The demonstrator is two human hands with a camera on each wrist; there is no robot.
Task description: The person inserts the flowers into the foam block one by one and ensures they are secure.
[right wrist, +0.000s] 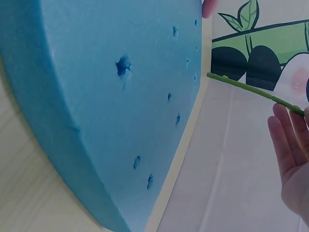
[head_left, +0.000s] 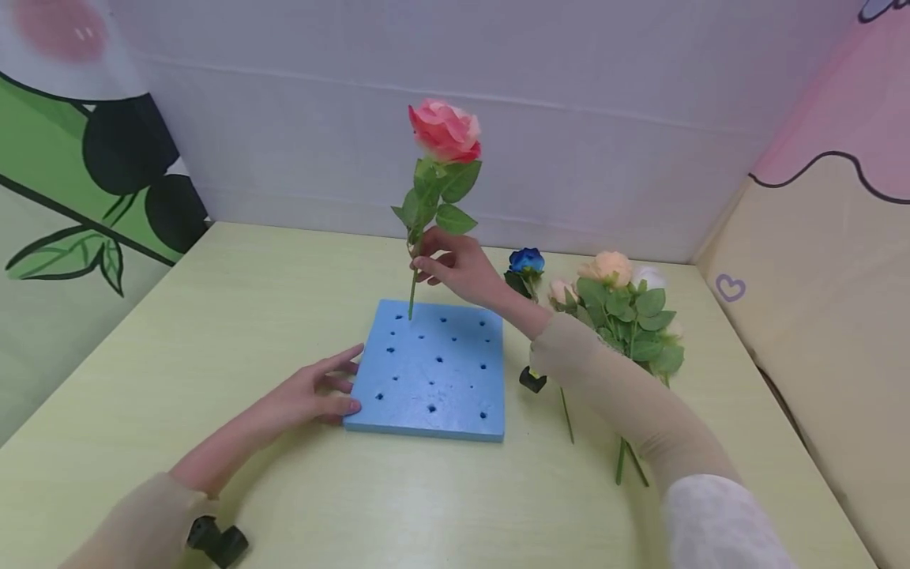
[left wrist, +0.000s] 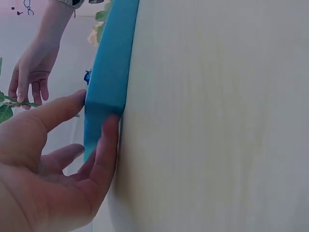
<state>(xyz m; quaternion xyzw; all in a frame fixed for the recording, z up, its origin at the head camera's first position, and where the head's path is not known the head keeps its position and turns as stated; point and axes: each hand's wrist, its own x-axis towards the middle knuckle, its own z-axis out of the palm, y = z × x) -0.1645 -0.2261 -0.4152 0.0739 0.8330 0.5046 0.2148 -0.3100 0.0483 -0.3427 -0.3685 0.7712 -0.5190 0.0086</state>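
Note:
A pink artificial rose (head_left: pixel 445 132) stands upright in my right hand (head_left: pixel 458 265), which pinches its green stem between thumb and fingers below the leaves. In the right wrist view the bare end of the stem (right wrist: pixel 246 87) points toward the blue foam board (right wrist: pixel 120 121). That board (head_left: pixel 434 379) lies flat on the table and has several small dark holes in its top. My left hand (head_left: pixel 313 395) rests at the board's left edge. Seen from the left wrist, its fingertips (left wrist: pixel 110 130) touch the side and corner of the board with the fingers loosely bent.
Right of the board lie a blue rose (head_left: pixel 526 261) and a bunch of peach and white roses (head_left: pixel 633 304), partly behind my right forearm. Pale cloth (head_left: pixel 341 150) hangs at the table's back edge. A printed curtain (head_left: pixel 71 197) hangs at left.

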